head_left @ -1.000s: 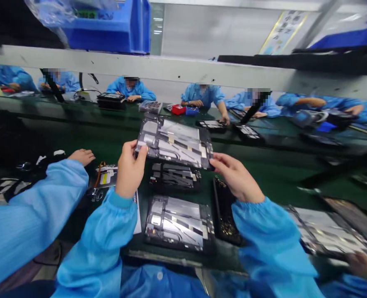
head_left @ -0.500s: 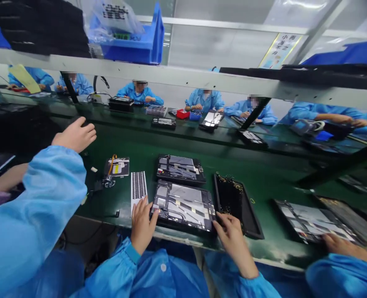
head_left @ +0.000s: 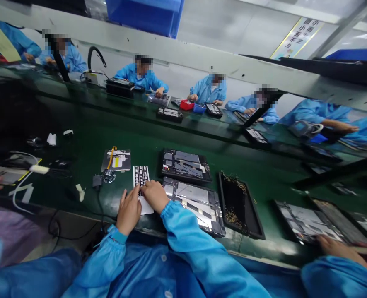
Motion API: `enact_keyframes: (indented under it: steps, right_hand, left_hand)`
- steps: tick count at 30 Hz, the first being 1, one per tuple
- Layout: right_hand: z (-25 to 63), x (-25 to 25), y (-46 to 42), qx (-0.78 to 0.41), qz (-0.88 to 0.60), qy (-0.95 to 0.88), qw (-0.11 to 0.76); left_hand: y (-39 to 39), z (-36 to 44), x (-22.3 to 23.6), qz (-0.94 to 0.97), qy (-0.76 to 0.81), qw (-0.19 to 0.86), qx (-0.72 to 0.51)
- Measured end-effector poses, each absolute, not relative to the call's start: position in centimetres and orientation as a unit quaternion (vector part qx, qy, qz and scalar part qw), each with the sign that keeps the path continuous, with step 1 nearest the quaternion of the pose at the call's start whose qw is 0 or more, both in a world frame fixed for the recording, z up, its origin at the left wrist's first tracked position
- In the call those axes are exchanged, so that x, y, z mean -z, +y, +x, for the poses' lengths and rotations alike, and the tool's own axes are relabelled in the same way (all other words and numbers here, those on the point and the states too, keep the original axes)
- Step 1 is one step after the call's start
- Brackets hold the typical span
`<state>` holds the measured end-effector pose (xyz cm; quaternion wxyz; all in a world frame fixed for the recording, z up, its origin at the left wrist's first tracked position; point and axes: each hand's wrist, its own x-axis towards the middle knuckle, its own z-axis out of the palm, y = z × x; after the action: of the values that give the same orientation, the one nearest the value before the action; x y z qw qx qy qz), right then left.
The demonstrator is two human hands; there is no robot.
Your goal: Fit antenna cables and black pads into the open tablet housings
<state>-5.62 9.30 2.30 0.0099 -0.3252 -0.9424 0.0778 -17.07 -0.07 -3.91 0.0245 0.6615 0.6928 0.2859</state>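
Both of my hands are at a white sheet [head_left: 146, 207] with rows of small black stickers, lying on the green bench. My left hand [head_left: 129, 212] rests at the sheet's left edge, fingers stretched out and somewhat apart. My right hand [head_left: 155, 195] reaches across to the sticker rows with its fingers curled together; whatever is between the fingertips is hidden. Beside the sheet lies an opened tablet [head_left: 199, 203] with its inner parts showing, partly covered by my right sleeve. A second opened tablet [head_left: 186, 164] sits just behind it.
A black tray [head_left: 244, 207] with small gold-coloured pieces stands to the right. Left of the sheet are a flat module [head_left: 117, 160] with an orange ribbon and a cable with a plug [head_left: 97, 181]. A co-worker's hand [head_left: 341, 250] touches another tablet [head_left: 307, 221] at right.
My right hand has left the tablet's right edge and moved left to the sticker sheet. My left hand has shifted onto the sheet's left side. The co-worker's raised arm at left is gone.
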Motion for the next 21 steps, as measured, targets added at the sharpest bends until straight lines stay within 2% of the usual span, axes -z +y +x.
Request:
enact_keyframes:
  steps: [4, 9, 11, 13, 15, 18, 21]
  right_hand:
    - [-6.6, -2.0, 9.3, -0.073, -0.32, -0.945, -0.014]
    - [-4.1, -5.7, 9.4, -0.114, -0.304, -0.946, 0.006]
    - [0.1, -7.9, 9.0, -0.153, -0.302, -0.939, 0.061]
    - [5.3, -9.6, 7.9, -0.226, -0.308, -0.903, 0.195]
    - [10.3, -10.4, 6.1, -0.268, -0.333, -0.869, 0.25]
    - [14.9, -9.2, 3.0, -0.269, -0.39, -0.852, 0.222]
    - [15.7, -6.7, 0.8, -0.243, -0.425, -0.846, 0.21]
  left_hand:
    - [-0.1, -17.2, 4.1, 0.669, 0.687, 0.021, -0.283]
    - [0.3, -18.2, 4.0, 0.68, 0.679, 0.036, -0.275]
    - [0.4, -18.4, 3.8, 0.689, 0.67, 0.047, -0.273]
    - [0.2, -18.0, 3.2, 0.693, 0.661, 0.035, -0.287]
    - [-0.2, -16.6, 2.0, 0.684, 0.65, 0.003, -0.332]
    - [-1.1, -13.0, -0.2, 0.698, 0.596, -0.003, -0.397]
    - [-1.4, -9.2, -1.2, 0.76, 0.522, 0.045, -0.384]
